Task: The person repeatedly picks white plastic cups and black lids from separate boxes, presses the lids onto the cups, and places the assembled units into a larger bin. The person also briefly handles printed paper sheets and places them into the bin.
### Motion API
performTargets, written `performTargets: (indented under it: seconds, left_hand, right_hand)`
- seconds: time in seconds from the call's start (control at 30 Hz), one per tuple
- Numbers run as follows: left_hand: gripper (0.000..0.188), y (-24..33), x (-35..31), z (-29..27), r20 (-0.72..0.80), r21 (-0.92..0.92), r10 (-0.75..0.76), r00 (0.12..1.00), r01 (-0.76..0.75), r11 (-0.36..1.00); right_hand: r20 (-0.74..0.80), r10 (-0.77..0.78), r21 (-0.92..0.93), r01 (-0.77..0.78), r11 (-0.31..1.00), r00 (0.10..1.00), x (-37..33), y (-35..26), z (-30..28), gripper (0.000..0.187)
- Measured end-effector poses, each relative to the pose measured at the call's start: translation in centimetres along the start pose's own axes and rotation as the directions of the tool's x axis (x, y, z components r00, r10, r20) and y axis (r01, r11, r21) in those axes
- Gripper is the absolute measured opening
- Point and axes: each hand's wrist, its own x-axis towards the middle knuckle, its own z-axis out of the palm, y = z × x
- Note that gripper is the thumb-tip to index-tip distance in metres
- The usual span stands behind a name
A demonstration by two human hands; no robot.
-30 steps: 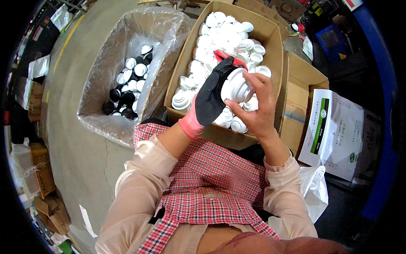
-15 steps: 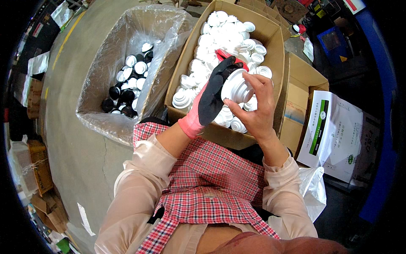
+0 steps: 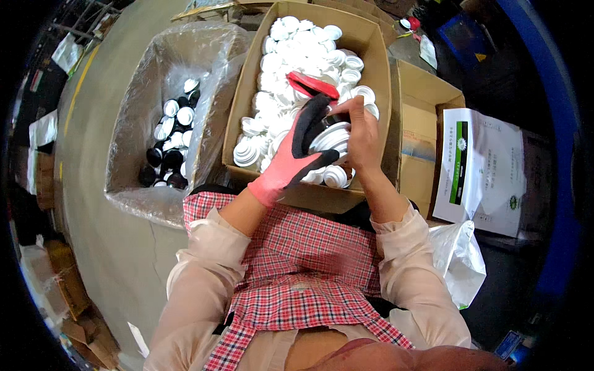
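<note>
One round piece [image 3: 331, 139] — white, concentric stepped ridges, tilted — partly hidden

Exposure peaks at 12 o'clock: heaped white plastic caps [image 3: 294, 59] clip, losing surface detail. The clear plastic liner [image 3: 213, 111] at 10 o'clock shows specular glare. The shadowed blue beam [image 3: 560, 154] at 3 o'clock bends along the black fisheye vignette.

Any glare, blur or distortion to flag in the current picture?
Head view: glare washes out white pieces toward the far end of the cardboard box; head view: a hazy patch softens the checked apron; head view: fisheye distortion curves the blue panel at far right, beside a black rim.
</note>
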Motion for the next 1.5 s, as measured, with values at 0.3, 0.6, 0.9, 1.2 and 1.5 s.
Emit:
performTargets:
  seconds: [0.3,0.6,0.9,1.2,1.5]
  left_hand:
    - [0.053,-2.3,-0.9,-0.1,-0.081,0.507,0.082,0.993,-0.030,0.862]
    - [0.043,-0.3,1.5,0.0,-0.278,-0.052,-0.088,0.957,0.076,0.996]
    - [0.043,1.1,0.6,-1.9,0.018,0.484,0.275,0.961,-0.249,0.839]
    - [0.038,1.0,1.1,-3.9,-0.152,-0.448,-0.052,0.987,-0.022,0.894]
    - [0.052,0.8,0.8,-2.5,-0.116,-0.222,0.088,0.989,-0.112,0.969]
  right_hand:
    - [-0.062,0.019,-0.057,-0.023,0.998,0.998,1.5,3.5,-0.8,0.057]
    - [0.075,-0.097,0.192,0.081,0.978,0.992,1.6,3.5,-0.4,0.043]
    - [0.304,-0.464,-0.352,0.551,0.756,0.832,-1.6,1.3,0.8,0.078]
    - [0.250,-0.339,-0.300,0.405,0.864,0.907,-1.6,-1.2,0.3,0.070]
    - [0.274,-0.525,-0.316,0.591,0.742,0.806,-2.1,-1.0,0.8,0.076]
